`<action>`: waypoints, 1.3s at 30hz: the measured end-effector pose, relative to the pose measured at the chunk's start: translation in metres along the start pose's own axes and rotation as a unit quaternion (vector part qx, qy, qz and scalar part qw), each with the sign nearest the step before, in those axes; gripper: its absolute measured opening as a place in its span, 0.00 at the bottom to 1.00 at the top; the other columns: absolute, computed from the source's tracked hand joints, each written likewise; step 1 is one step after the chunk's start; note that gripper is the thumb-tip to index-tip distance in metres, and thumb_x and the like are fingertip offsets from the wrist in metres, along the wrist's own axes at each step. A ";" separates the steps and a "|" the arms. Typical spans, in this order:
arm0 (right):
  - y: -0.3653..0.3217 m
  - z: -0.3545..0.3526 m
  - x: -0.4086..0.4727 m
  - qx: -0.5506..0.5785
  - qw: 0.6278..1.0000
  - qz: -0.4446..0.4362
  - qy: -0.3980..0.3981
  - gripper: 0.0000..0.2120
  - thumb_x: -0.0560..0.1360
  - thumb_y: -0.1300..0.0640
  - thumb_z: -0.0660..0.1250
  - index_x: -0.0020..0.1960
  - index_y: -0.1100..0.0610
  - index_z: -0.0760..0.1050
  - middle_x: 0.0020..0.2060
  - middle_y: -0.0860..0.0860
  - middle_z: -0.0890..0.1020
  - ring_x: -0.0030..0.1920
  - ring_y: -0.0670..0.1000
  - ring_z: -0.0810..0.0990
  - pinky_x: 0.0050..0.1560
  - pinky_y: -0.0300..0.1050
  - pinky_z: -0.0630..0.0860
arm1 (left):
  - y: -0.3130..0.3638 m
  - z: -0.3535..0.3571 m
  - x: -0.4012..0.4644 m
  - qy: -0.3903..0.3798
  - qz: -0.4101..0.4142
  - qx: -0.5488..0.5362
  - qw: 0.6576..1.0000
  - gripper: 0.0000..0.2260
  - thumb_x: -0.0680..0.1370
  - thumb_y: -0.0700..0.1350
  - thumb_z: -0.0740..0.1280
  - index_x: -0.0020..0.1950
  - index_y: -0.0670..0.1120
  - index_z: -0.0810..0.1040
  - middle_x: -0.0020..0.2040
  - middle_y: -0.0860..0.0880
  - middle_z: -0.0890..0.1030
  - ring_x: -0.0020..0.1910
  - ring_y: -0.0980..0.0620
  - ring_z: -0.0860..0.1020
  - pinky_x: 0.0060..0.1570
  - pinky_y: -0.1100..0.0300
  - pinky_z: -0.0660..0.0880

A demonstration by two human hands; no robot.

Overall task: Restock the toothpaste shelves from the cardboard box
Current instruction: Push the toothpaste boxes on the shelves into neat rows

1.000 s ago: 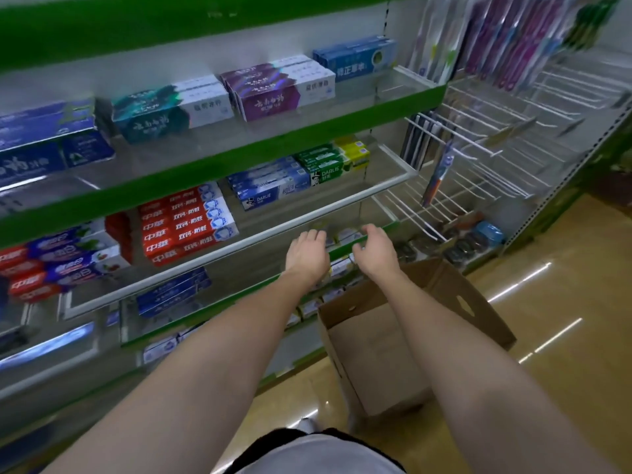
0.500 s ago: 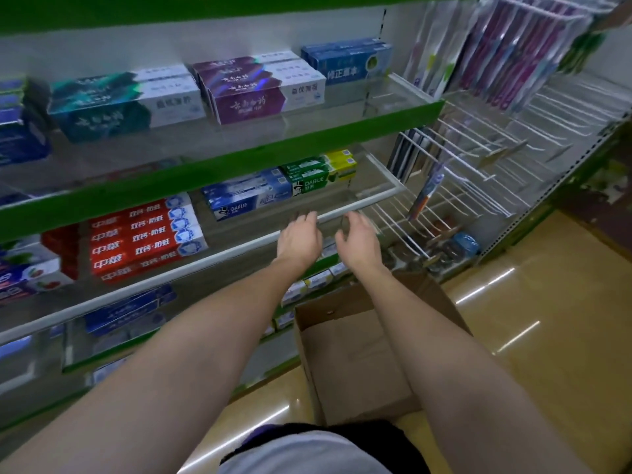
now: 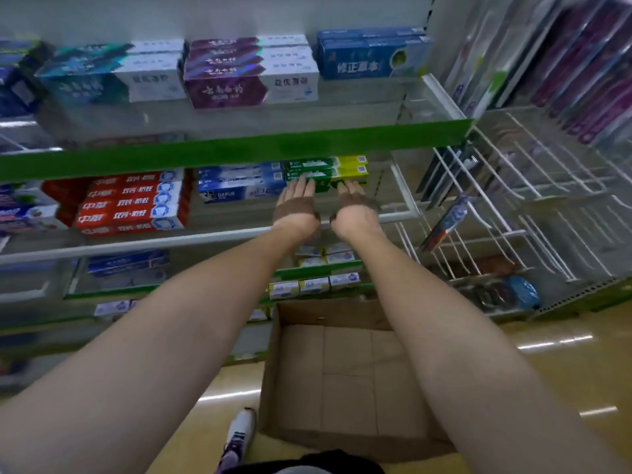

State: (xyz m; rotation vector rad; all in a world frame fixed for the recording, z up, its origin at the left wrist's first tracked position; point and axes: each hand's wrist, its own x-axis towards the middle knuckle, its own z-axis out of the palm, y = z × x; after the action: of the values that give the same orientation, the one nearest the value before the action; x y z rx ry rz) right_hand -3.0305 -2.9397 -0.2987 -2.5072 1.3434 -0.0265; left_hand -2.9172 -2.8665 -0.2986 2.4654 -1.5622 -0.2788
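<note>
Cardboard box [image 3: 345,371] stands open below green toothpaste cartons [image 3: 318,171].

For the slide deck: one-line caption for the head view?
Both hands, left and right, reach the green-and-yellow toothpaste boxes on the middle shelf, above the cardboard box.
</note>
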 end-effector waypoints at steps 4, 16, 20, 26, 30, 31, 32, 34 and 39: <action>0.005 -0.007 0.018 0.002 1.000 -0.015 -0.015 0.42 0.78 0.53 0.69 0.83 0.56 0.47 0.82 0.52 0.47 0.82 0.53 0.45 0.79 0.50 0.49 | 0.010 0.010 0.010 -0.021 -0.048 -0.009 0.999 0.40 0.79 0.47 0.67 0.83 0.45 0.44 0.83 0.47 0.43 0.81 0.49 0.44 0.79 0.53 0.44; 0.023 -0.015 0.036 -0.033 0.997 -0.052 -0.052 0.43 0.78 0.57 0.68 0.83 0.54 0.44 0.83 0.51 0.44 0.82 0.53 0.44 0.81 0.52 0.47 | 0.015 0.006 0.013 -0.067 -0.079 -0.001 0.995 0.41 0.78 0.42 0.65 0.83 0.49 0.43 0.82 0.52 0.40 0.81 0.52 0.42 0.79 0.50 0.49; 0.029 -0.012 0.038 -0.034 0.999 -0.029 -0.026 0.42 0.77 0.59 0.68 0.83 0.55 0.48 0.83 0.51 0.47 0.82 0.54 0.46 0.80 0.53 0.49 | 0.020 0.007 0.017 -0.056 -0.069 0.003 0.996 0.41 0.78 0.40 0.65 0.83 0.49 0.44 0.83 0.53 0.41 0.81 0.52 0.43 0.79 0.51 0.49; 0.025 -0.010 0.040 -0.022 0.999 -0.008 -0.037 0.44 0.78 0.58 0.69 0.83 0.58 0.44 0.82 0.52 0.44 0.82 0.55 0.43 0.81 0.52 0.48 | 0.030 0.015 0.023 -0.048 -0.093 -0.025 0.994 0.40 0.78 0.41 0.65 0.83 0.50 0.44 0.82 0.54 0.41 0.81 0.53 0.42 0.78 0.49 0.52; 0.027 -0.010 0.044 -0.019 0.998 -0.015 -0.050 0.44 0.79 0.58 0.69 0.83 0.58 0.42 0.82 0.52 0.43 0.82 0.56 0.42 0.81 0.51 0.47 | 0.028 0.013 0.023 -0.045 -0.099 -0.039 0.993 0.40 0.78 0.38 0.65 0.83 0.52 0.46 0.82 0.55 0.42 0.81 0.54 0.43 0.78 0.48 0.54; 0.028 -0.010 0.043 -0.023 0.998 -0.018 -0.051 0.44 0.79 0.58 0.69 0.83 0.58 0.42 0.82 0.52 0.43 0.82 0.56 0.41 0.81 0.51 0.47 | 0.028 0.011 0.024 -0.044 -0.097 -0.038 0.994 0.39 0.78 0.38 0.65 0.83 0.52 0.46 0.83 0.55 0.42 0.81 0.53 0.44 0.78 0.49 0.54; 0.029 -0.010 0.042 -0.027 0.998 -0.020 -0.052 0.44 0.79 0.57 0.69 0.83 0.58 0.42 0.82 0.52 0.42 0.82 0.56 0.41 0.81 0.51 0.46 | 0.028 0.009 0.024 -0.043 -0.096 -0.036 0.994 0.38 0.78 0.38 0.64 0.83 0.52 0.47 0.83 0.55 0.43 0.81 0.53 0.45 0.78 0.49 0.55; 0.029 -0.009 0.040 -0.033 0.998 -0.023 -0.052 0.45 0.79 0.57 0.69 0.83 0.58 0.41 0.82 0.53 0.42 0.82 0.56 0.41 0.81 0.51 0.46 | 0.030 0.006 0.023 -0.033 -0.101 -0.042 0.993 0.37 0.78 0.38 0.64 0.83 0.51 0.49 0.83 0.54 0.46 0.81 0.53 0.47 0.78 0.49 0.55; 0.028 -0.010 0.037 -0.036 0.998 -0.028 -0.047 0.44 0.79 0.55 0.69 0.83 0.58 0.43 0.82 0.53 0.44 0.82 0.56 0.42 0.81 0.50 0.47 | 0.030 0.013 0.015 -0.001 -0.106 -0.029 0.994 0.38 0.77 0.38 0.65 0.83 0.48 0.49 0.83 0.53 0.47 0.81 0.53 0.48 0.78 0.47 0.53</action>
State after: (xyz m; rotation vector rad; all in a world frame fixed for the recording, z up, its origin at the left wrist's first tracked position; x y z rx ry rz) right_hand -3.0341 -2.9867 -0.3015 -2.5709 1.2579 0.1290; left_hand -2.9406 -2.8937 -0.3036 2.5880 -1.2741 -0.3542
